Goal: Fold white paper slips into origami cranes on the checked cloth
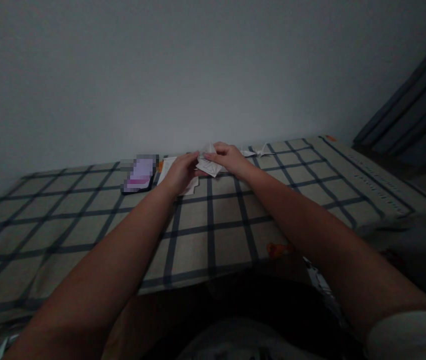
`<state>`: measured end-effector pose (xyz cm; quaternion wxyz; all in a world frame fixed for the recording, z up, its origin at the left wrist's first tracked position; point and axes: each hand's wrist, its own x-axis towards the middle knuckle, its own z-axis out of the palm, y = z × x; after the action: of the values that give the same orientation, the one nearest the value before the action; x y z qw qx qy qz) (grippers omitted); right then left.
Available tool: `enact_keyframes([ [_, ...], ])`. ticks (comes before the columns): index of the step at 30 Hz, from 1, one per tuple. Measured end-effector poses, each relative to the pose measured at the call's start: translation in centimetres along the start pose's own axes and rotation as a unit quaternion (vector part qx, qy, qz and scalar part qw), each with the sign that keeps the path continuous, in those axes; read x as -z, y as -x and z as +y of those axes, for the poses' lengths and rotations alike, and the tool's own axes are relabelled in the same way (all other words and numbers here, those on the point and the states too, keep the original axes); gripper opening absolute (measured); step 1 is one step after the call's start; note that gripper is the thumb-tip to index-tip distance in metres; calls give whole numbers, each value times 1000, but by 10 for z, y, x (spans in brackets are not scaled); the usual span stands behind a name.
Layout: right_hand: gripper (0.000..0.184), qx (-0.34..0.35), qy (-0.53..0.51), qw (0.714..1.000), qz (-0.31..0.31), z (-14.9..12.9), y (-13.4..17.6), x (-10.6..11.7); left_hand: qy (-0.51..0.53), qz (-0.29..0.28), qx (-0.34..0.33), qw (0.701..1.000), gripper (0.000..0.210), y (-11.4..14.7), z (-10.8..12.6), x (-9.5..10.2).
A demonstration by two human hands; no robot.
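Between my hands, just above the far part of the table, is a piece of folded white paper [209, 164] with creases and a pointed lower corner. My left hand [183, 171] grips its left side, fingers partly hidden behind it. On the other side, my right hand [230, 156] pinches the paper with the thumb on its front face. White paper sheets [190, 188] lie under and beside my left hand. Past my right hand sits a small white origami crane [261, 151], with another folded white paper piece [248, 153] close to it.
A phone [140, 174] with a lit, blurred-out screen lies left of the sheets. The checked tablecloth [231, 225] covers the table, which meets a plain wall [213, 75] at the back. A dark curtain [415, 100] hangs at the right.
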<state>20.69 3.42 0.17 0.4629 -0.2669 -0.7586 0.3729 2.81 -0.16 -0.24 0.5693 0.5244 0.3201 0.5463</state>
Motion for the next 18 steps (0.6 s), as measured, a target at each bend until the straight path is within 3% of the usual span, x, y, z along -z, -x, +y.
enact_keyframes([
  [10,38,-69,-20,996,45,1,1,-5,-16,-32,12,999,24,3,5,-2],
  [18,33,-39,-6,999,37,-1,1,-2,-23,-24,5,999,26,3,3,-1],
])
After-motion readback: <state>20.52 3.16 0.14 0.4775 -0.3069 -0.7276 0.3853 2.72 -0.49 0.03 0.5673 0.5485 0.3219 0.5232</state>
